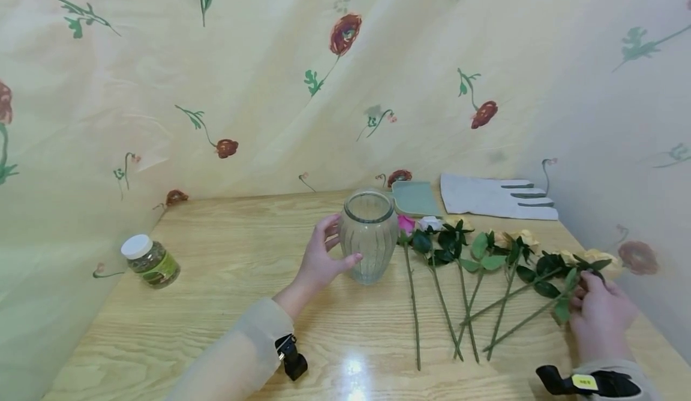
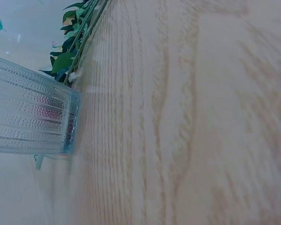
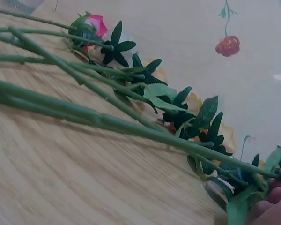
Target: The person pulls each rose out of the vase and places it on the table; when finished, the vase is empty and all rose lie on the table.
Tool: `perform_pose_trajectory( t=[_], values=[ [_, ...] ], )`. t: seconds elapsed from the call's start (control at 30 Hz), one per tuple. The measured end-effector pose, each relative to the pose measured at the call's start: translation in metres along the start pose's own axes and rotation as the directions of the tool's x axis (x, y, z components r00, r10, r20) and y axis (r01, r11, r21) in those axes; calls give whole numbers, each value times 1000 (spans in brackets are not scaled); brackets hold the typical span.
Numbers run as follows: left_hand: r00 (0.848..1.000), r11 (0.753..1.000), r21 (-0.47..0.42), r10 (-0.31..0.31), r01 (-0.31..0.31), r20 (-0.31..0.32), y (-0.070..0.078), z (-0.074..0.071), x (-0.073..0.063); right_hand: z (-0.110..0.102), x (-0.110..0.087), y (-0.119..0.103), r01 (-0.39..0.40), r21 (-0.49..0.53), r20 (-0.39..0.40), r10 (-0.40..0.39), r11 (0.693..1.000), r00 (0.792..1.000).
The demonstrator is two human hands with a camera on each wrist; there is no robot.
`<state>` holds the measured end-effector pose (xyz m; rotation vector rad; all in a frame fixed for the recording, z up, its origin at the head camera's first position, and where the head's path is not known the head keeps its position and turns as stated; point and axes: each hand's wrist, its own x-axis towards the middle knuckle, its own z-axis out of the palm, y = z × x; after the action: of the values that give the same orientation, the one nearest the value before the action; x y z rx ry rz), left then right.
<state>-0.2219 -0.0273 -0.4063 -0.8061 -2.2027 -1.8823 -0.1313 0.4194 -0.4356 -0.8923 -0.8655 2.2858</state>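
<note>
A clear ribbed glass vase [image 1: 372, 251] stands upright on the wooden table. My left hand [image 1: 320, 260] holds it from the left, thumb across its front and fingers at its side. In the left wrist view, the vase's base [image 2: 68, 122] shows at the left, with fingertips just below it. At the far right, my right hand [image 1: 601, 311] pinches a yellow rose [image 1: 600, 258] near the top of its stem. Its long green stem [image 3: 196, 150] slants across the right wrist view, over the other stems. A pink rose [image 1: 406, 224] and a white rose [image 1: 430, 223] lie beside the vase.
Several other yellow roses [image 1: 523, 239] lie in a row, some stems crossing. Behind are a pale green tray [image 1: 414, 200] and a white sheet with dark slots [image 1: 480, 197]. A white-lidded jar [image 1: 159, 266] stands at the left. Flower-printed cloth [image 1: 270, 77] walls the table.
</note>
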Motion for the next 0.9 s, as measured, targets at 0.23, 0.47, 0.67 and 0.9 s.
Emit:
perform_pose_trajectory(
  t=[0.23, 0.47, 0.67, 0.9],
  values=[
    [998, 998, 13, 58, -58, -20, -13, 2, 0, -7, 7, -2, -106, -68, 116, 113, 992, 987],
    [999, 1000, 15, 22, -22, -23, -12, 2, -1, -4, 8, 2, -62, -116, 33, 67, 991, 997],
    [1000, 1000, -8, 5, -5, -20, -10, 3, 1, -3, 6, 7, 55, -97, -35, -58, 994, 998],
    [999, 999, 18, 42, -41, -31, -11, 2, 0, -3, 8, 9, 112, -223, 5, -114, 968, 994]
  ],
)
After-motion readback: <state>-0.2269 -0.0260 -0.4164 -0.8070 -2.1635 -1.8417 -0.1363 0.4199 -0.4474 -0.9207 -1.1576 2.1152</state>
